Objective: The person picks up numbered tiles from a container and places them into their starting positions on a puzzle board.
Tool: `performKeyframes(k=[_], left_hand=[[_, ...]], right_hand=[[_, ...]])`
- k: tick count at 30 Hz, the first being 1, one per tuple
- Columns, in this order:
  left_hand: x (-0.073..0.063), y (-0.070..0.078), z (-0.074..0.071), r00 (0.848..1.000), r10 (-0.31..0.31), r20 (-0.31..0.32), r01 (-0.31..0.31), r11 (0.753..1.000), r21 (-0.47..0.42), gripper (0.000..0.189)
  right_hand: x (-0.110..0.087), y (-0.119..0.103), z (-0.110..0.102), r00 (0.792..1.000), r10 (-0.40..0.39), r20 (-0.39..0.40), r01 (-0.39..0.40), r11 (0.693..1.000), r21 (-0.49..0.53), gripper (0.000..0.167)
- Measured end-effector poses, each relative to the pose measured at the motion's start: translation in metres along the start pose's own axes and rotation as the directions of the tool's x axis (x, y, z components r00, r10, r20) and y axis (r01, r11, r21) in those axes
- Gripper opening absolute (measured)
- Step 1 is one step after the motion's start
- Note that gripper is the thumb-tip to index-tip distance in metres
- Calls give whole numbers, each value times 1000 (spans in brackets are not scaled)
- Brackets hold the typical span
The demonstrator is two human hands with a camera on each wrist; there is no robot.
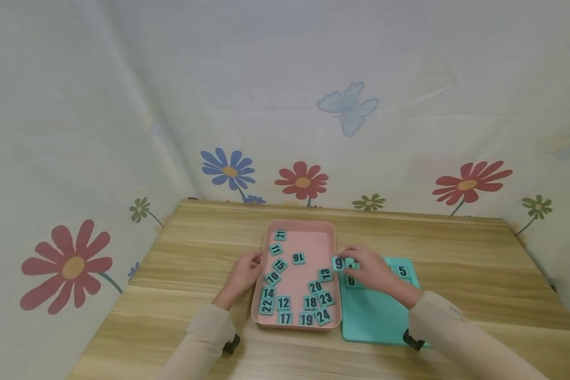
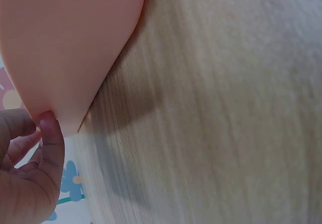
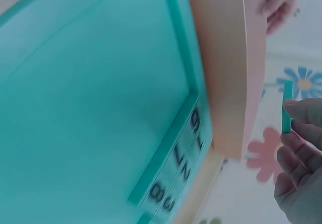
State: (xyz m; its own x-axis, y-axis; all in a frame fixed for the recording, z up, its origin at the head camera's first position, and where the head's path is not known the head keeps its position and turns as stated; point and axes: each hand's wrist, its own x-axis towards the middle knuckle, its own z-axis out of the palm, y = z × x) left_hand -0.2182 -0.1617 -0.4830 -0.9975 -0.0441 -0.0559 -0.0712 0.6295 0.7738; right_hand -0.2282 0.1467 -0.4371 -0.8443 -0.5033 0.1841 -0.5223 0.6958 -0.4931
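We see wood-grain table [image 1: 209,232] under right hand [image 1: 371,268], pale backdrop [image 1: 266,79] beyond it, blue butterfly print [image 1: 349,110] above it; large red flower print [image 1: 73,267] left of left hand [image 1: 242,274].

Beige sleeves [image 1: 465,338], black wrist pieces [image 1: 413,340]

Soft, flat light falls across your table [image 1: 209,237] in the head view, leaving the printed wall [image 1: 266,79] muted and grey while most numbers on the tiles [image 1: 298,258] stay legible. At your left wrist, a dimmer frame catches soft-edged shadows on the wood beside the pink tray [image 2: 70,43]. At your right, pale haze veils the teal board [image 3: 100,83], its digits slightly blurred.
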Motion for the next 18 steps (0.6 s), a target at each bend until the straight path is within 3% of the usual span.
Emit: performKeyframes(k=[10,18], left_hand=[[0,0,0,1000,-2,1,2,1000,-5,38],[-1,2,-1,1000,-18,11,18,1000,3,39]], right_hand=[[-24,45,-16,1000,11,-28,-11,1000,-5,29],[-38,70,-25,995,96,20,-96,995,30,31]])
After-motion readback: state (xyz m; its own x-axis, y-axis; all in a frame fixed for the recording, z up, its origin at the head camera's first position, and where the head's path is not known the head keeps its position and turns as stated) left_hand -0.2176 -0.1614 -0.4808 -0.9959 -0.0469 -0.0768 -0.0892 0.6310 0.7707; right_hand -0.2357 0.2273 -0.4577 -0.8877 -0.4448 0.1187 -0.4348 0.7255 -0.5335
